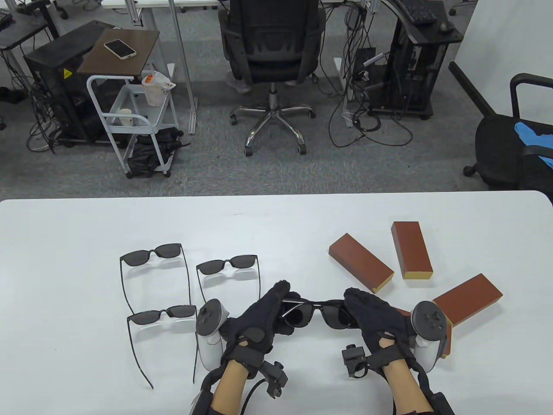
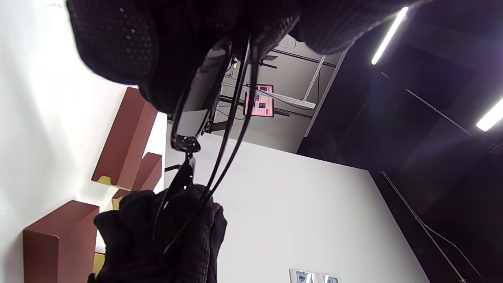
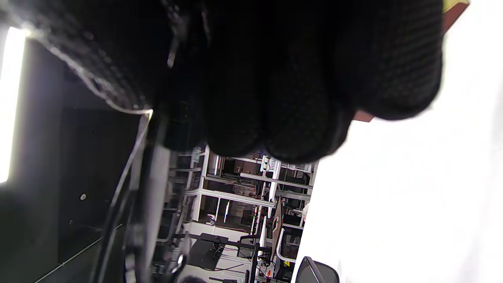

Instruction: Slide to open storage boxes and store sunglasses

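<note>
Three pairs of open sunglasses point(image 1: 155, 255) point(image 1: 227, 266) point(image 1: 162, 314) lie left of the middle of the white worktop point(image 1: 65, 242). At the near edge, the left hand point(image 1: 263, 317) and right hand point(image 1: 373, 315) each grip one end of a fourth pair of sunglasses point(image 1: 317, 311), held between them above the surface. Toward the right edge lie the brown storage boxes point(image 1: 360, 262) point(image 1: 411, 250) point(image 1: 468, 298), closed, well apart from the loose sunglasses.

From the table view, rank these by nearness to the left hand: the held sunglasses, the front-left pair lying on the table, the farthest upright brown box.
1. Black sunglasses held in the left hand.
2. Front-left pair, just to its left.
3. Upright brown box, far right.
</note>
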A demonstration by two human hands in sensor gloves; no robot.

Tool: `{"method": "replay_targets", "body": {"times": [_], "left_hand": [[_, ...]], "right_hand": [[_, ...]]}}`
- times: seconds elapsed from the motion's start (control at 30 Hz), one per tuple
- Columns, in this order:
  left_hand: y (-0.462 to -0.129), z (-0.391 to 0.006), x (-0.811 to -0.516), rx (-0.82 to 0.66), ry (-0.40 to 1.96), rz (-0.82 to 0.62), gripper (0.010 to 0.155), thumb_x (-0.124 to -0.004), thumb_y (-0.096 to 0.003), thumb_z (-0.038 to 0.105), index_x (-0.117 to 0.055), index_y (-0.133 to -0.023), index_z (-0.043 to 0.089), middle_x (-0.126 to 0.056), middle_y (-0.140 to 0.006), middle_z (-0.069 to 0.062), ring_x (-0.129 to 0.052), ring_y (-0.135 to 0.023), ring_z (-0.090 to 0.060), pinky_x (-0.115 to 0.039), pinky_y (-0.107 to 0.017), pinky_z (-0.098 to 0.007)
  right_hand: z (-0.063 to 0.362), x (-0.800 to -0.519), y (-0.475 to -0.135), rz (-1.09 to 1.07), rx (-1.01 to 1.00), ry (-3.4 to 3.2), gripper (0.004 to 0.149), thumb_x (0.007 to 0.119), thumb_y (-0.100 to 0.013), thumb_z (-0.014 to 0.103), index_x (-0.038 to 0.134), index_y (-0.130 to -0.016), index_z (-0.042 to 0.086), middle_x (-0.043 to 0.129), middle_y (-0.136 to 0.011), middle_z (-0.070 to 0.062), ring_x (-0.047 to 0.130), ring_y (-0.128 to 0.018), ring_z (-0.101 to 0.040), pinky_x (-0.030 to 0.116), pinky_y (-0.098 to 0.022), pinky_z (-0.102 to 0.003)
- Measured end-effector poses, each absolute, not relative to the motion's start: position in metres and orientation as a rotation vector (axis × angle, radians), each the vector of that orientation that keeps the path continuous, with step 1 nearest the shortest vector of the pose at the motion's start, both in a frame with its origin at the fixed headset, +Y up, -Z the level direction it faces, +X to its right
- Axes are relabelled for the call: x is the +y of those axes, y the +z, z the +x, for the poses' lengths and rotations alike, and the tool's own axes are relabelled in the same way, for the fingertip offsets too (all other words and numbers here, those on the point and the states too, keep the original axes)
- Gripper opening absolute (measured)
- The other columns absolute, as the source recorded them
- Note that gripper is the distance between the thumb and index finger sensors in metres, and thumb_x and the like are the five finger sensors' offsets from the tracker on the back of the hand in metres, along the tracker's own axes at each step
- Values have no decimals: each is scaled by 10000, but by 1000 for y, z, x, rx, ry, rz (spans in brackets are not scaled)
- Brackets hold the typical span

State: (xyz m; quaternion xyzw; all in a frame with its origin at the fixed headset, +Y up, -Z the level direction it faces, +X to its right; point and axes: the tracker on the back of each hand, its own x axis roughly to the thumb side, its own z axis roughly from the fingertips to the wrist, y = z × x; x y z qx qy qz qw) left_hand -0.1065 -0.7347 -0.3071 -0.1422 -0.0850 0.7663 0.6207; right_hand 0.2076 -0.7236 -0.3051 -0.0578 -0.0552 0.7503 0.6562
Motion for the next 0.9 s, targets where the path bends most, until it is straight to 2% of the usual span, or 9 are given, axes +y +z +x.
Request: {"method": "replay_targets", "body": {"times": [0.17, 0.3, 0.37, 0.43, 0.53, 0.63, 0.9], "left_hand": [[-309, -113, -733, -121, 1688, -284, 479, -832, -488, 396, -830, -939, 235, -941, -913, -96, -1053, -655, -271, -901, -454, -471], [-311, -119, -737, -71, 1635, -289, 440, -877, -456, 359, -912, -873, 225, -1008, -837, -88, -1092, -583, -242, -928, -409, -453], [-311, -121, -739, -53, 1645, -283, 437, -879, -454, 356, -917, -868, 223, -1014, -828, -86, -1095, -570, -235, -929, -407, -447], [-311, -121, -741, -41, 1640, -271, 435, -879, -454, 351, -918, -868, 224, -1011, -831, -86, -1090, -573, -239, -922, -411, -452], [-311, -121, -742, -37, 1612, -262, 434, -874, -453, 349, -915, -869, 233, -1007, -839, -82, -1084, -587, -241, -915, -424, -457], [-310, -121, -745, -43, 1601, -277, 435, -870, -455, 349, -911, -874, 237, -999, -849, -80, -1077, -601, -242, -907, -432, -462], [-311, -117, -746, -94, 1544, -310, 430, -872, -448, 342, -929, -861, 236, -1006, -840, -86, -1075, -595, -253, -901, -432, -471]], "right_hand": [[206, -719, -305, -102, -118, 1694, 399, 929, -300, 445, 905, -647, 251, 1061, -462, -19, 1073, -392, -240, 914, -310, -404], [203, -710, -302, -45, -208, 1820, 402, 923, -299, 456, 906, -652, 266, 1056, -496, -15, 1061, -431, -259, 903, -339, -415], [199, -706, -300, -13, -258, 1903, 431, 909, -307, 458, 885, -695, 273, 1035, -580, -25, 1021, -523, -292, 870, -405, -438], [192, -699, -295, 17, -366, 2026, 528, 893, -312, 472, 803, -791, 268, 910, -765, -83, 893, -691, -351, 773, -526, -476], [177, -686, -290, 202, -464, 2152, 517, 897, -314, 442, 809, -791, 261, 748, -898, -132, 713, -821, -407, 629, -624, -525], [158, -677, -284, 440, -533, 2384, 474, 901, -312, 426, 839, -761, 286, 768, -897, -106, 705, -836, -389, 622, -637, -521], [127, -677, -272, 620, -665, 2665, 385, 898, -314, 374, 902, -683, 266, 914, -740, -80, 853, -711, -342, 713, -563, -518]]}}
